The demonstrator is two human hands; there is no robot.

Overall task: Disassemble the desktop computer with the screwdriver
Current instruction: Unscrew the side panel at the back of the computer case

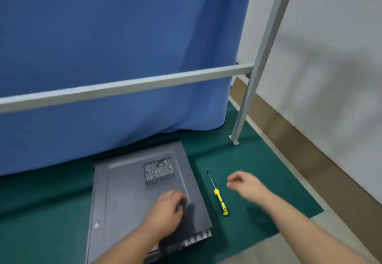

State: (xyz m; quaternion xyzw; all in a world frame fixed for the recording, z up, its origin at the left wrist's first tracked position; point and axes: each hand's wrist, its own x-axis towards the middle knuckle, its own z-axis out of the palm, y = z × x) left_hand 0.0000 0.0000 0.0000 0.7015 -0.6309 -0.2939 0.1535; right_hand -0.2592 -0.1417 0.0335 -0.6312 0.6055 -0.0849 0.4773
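Head view: screwdriver lies on the green surface between computer and right hand, tip pointing away; that loosely curled, empty hand is nearer, left hand resting on the case.

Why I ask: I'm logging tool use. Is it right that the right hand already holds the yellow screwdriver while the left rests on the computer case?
Not quite. The head view shows the screwdriver lying on the green mat, and the right hand holds nothing. The left hand does rest on the computer case.

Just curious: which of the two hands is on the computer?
The left hand rests on the computer. The right hand hovers over the green mat, beside the screwdriver, holding nothing.
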